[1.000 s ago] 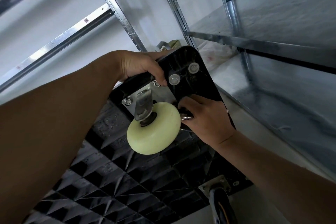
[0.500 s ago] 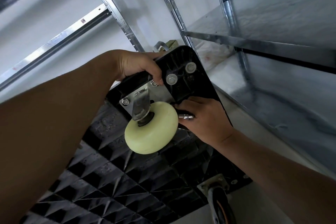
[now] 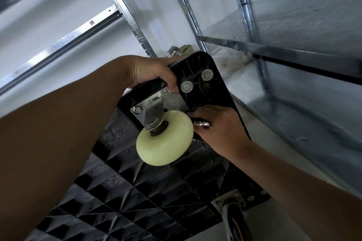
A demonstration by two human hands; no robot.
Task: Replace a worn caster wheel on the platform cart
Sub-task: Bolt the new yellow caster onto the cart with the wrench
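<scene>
Standing on edge, the black ribbed plastic platform cart (image 3: 137, 191) showed its underside to the camera. The pale cream caster wheel (image 3: 164, 138) sat in a grey steel fork on a bright steel mounting plate (image 3: 176, 101), bolted at the cart's upper corner; the wheel covered the plate's lower right part, so the bolts there could not be seen.

The left hand (image 3: 152, 72) held the cart's top edge with its grip clamped on it. The thumb lay just beside one plate bolt, and the fingers were hidden behind the cart. The right hand (image 3: 221, 129) was half behind the wheel, its grip closed round a small dark-handled tool with a shiny metal end (image 3: 201, 123) — what kind of tool could not be made out.

A second caster with a dark wheel (image 3: 235, 221) was fixed at the lower corner, cut off by the bottom edge. A galvanised steel shelving rack (image 3: 293, 53) stood close behind and to the right, with a crumpled white plastic bag (image 3: 233, 58) on its shelf — partly hidden by the cart's corner.
</scene>
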